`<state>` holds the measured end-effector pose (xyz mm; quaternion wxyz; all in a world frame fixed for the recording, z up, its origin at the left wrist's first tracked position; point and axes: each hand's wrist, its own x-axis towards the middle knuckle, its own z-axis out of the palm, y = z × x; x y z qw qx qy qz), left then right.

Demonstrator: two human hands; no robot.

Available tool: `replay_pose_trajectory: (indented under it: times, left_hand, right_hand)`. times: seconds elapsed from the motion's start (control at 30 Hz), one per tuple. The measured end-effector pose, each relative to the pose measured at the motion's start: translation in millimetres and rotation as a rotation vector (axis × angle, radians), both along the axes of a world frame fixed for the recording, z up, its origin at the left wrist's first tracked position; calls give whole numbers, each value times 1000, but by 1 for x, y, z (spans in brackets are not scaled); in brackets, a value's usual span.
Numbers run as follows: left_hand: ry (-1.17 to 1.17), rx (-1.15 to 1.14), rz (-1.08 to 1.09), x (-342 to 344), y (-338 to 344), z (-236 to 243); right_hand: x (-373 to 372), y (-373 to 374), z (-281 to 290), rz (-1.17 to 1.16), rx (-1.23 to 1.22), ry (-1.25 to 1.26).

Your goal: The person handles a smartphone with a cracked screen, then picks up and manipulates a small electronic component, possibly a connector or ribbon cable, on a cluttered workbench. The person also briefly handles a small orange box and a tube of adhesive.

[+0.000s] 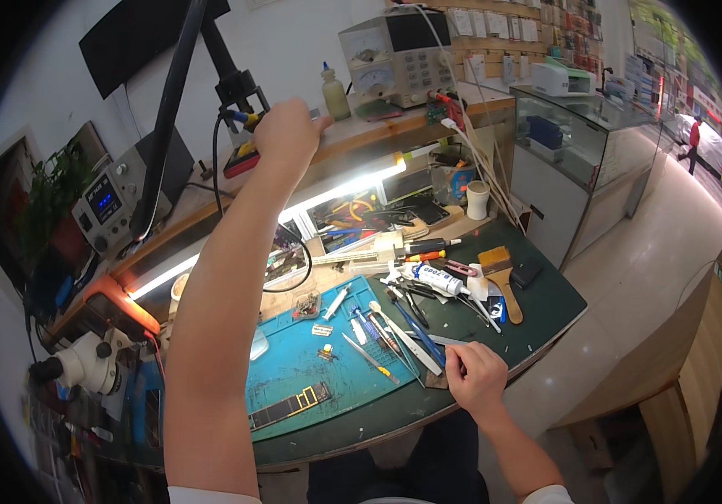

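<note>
My left hand [289, 139] is raised over the shelf at the back, beside a yellow-and-blue handled tool [247, 118]. Its back faces me and its fingers are hidden behind it. At the front right of the bench, my right hand [477, 375] is curled closed; what it may hold is hidden. A grey metal strip [436, 338] reaches toward its fingers. Just left lie a white brush [407, 338] and a blue-handled tool [420, 333]. On the blue work mat [294, 389] rest a dark narrow circuit board [289, 407] and a slim yellow-ended tool [369, 359].
A bright tube lamp [336, 184] runs under the shelf. The shelf carries a power supply [399, 59] and a bottle [335, 92]. A microscope [84, 363] stands at left. A wide bristle brush [502, 281] and a white glue tube [435, 277] lie at right. A glass cabinet [562, 147] stands beyond.
</note>
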<state>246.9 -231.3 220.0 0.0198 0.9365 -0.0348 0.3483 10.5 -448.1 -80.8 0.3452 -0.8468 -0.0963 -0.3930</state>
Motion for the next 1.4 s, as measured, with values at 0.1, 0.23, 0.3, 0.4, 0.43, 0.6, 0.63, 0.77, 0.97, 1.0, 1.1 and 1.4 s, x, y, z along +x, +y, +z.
replay_pose_trajectory:
  times: [0.1, 0.23, 0.3, 0.4, 0.43, 0.6, 0.63, 0.77, 0.97, 1.0, 1.1, 1.4]
  left_hand:
    - [-175, 134, -49, -19, 5, -5]
    - [-486, 257, -423, -78, 29, -27]
    - [-587, 414, -657, -112, 53, -57]
    - [-243, 265, -595, -196, 106, -122]
    - [-236, 275, -625, -219, 126, -135]
    - [-129, -69, -497, -315, 215, -233]
    - [-81, -129, -467, -330, 225, -253]
    - [-77, -270, -164, -365, 234, -304]
    - [-116, -330, -6, -369, 232, -305]
    - [-43, -384, 51, -374, 226, -306]
    - [-99, -393, 38, -383, 219, -315]
    - [-131, -244, -67, -390, 209, -331]
  right_hand:
    - [-1, 5, 2, 8, 9, 1]
    - [0, 3, 1, -15, 9, 13]
    - [-1, -1, 0, -45, 5, 30]
    - [-2, 4, 1, -46, 21, 47]
    - [-2, 8, 0, -35, 26, 53]
    - [-1, 11, 3, -70, -22, 64]
    - [-1, 10, 0, -66, -1, 62]
    - [-1, 10, 4, -87, 42, 85]
    - [18, 4, 42, -91, -70, 140]
    - [25, 3, 46, -109, -73, 162]
    - [54, -13, 40, -203, -256, 64]
    - [107, -23, 14, -156, -252, 250]
